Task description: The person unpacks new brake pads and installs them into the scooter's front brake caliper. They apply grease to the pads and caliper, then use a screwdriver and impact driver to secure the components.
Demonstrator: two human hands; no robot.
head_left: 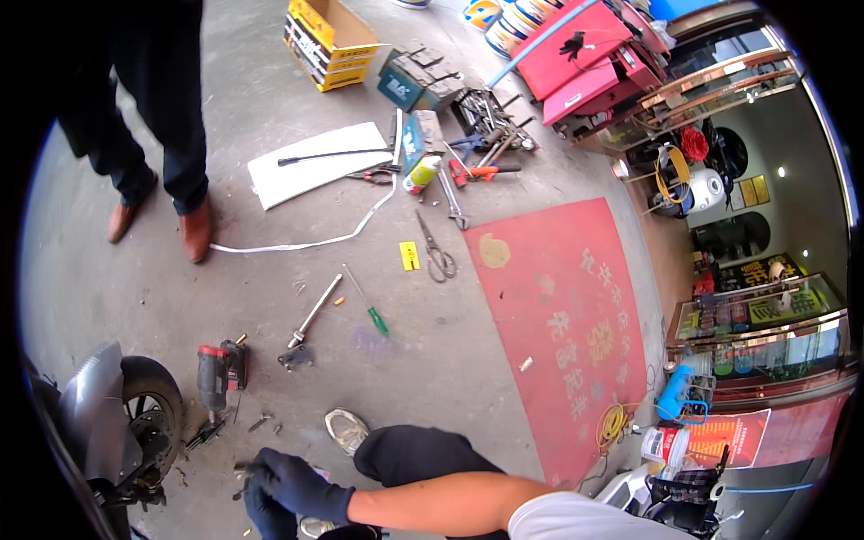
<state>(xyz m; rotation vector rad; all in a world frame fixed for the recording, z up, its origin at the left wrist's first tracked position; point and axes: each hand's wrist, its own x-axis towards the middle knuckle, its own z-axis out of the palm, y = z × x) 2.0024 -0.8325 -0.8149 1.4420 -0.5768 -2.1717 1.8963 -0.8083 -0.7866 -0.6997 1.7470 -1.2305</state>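
My right hand (301, 486), in a dark work glove, is low in the picture with its fingers bent inward. Just below and partly behind it is my left hand (265, 515), gloved alike and curled. The two hands are close together around a small dark metal piece at their left edge, mostly hidden and too small to name. Left of them is a wheel (151, 409) of a motorbike or scooter. A red and black impact wrench (214, 373) stands on the floor above my hands, with small bolts (261, 421) and dark parts (205, 434) near it.
Farther off lie a metal socket handle (317, 310), a green screwdriver (376, 320), scissors (437, 256) and a red mat (562, 324). A spray can (421, 175), a tool tray (486, 117) and a yellow box (331, 45) are beyond. A person (166, 108) stands at upper left.
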